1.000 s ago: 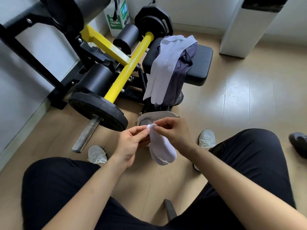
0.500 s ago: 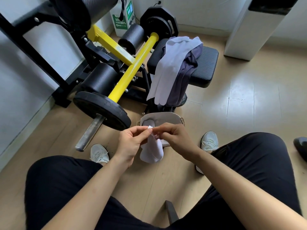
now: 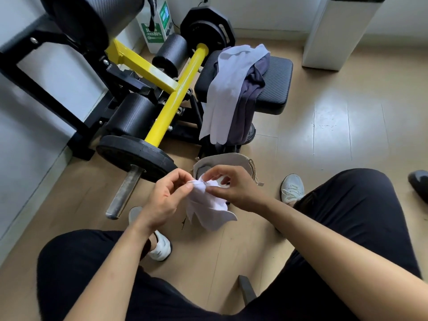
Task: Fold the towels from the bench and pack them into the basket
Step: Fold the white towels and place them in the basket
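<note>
A small white towel [image 3: 209,208] hangs crumpled between my hands, above the floor and just in front of the basket. My left hand [image 3: 165,200] pinches its top edge from the left. My right hand [image 3: 234,186] pinches the same top edge from the right. The beige basket [image 3: 228,158] stands on the floor behind my hands, partly hidden by them, with something grey inside. On the black bench pad [image 3: 273,89] lie a pale lilac towel [image 3: 228,89] and a dark grey towel [image 3: 245,112], both draped over the front edge.
A yellow and black weight machine [image 3: 176,89] with a plate [image 3: 134,149] and steel bar end [image 3: 122,193] fills the left. My knees in dark trousers and white shoes [image 3: 293,187] flank the floor gap. A white cabinet [image 3: 340,31] stands at the back right.
The white towel hung long and smooth a second ago; now it is bunched and crumpled, and my hands have shifted slightly while gathering its top edge.
</note>
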A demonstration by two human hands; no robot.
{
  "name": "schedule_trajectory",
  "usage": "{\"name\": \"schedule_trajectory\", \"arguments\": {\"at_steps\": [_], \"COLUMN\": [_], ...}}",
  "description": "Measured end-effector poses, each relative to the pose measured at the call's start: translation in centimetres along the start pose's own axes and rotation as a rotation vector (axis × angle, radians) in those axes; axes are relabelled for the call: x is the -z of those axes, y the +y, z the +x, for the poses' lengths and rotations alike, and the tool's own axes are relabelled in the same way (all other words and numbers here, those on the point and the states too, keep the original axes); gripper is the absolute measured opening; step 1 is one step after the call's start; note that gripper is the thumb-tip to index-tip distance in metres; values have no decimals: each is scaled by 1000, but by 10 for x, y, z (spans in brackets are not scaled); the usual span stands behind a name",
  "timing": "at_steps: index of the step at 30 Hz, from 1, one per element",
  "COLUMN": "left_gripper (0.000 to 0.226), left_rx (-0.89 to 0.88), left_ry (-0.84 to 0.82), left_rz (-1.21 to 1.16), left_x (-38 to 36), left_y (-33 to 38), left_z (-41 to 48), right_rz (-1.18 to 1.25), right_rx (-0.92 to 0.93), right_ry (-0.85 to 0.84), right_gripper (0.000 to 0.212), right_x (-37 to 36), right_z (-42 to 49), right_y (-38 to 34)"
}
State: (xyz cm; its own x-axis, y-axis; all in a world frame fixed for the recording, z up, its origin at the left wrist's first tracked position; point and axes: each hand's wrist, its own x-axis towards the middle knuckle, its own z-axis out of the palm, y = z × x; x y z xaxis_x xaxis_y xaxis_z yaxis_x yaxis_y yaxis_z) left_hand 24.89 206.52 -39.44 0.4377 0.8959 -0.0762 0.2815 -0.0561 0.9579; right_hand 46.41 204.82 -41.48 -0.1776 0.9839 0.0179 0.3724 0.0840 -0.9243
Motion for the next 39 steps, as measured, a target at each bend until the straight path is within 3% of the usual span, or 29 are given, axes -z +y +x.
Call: {"name": "schedule_trajectory", "arguments": {"at_steps": [9, 16, 19, 27, 30, 35, 39], "left_gripper": [14, 7, 17, 4, 9, 8, 25], "left_rx": [-28, -74, -98, -157, -150, -151, -154], "left_ry": [-9, 197, 310, 594, 679, 670, 607], "left_rz": [32, 121, 232, 365, 389, 411, 449], "left_x": [4, 15, 30, 52, 61, 60, 56], "left_y": [5, -2, -8, -17, -24, -25, -22], "left_z": [-3, -2, -2, 0, 1, 1, 1], "right_rz": [-66, -350, -494, -672, -658, -662, -769], "right_rx": [37, -67, -90, -105, -136, -189, -244], "right_ry": [-124, -250, -211, -96, 26, 241, 211], "right_gripper": [7, 9, 11, 7, 9, 40, 11], "right_x": [-1, 7, 19, 42, 46, 49, 58], "right_z": [2, 4, 3, -4, -3, 2, 7], "right_y": [-1, 23, 34, 50, 52, 47, 49]}}
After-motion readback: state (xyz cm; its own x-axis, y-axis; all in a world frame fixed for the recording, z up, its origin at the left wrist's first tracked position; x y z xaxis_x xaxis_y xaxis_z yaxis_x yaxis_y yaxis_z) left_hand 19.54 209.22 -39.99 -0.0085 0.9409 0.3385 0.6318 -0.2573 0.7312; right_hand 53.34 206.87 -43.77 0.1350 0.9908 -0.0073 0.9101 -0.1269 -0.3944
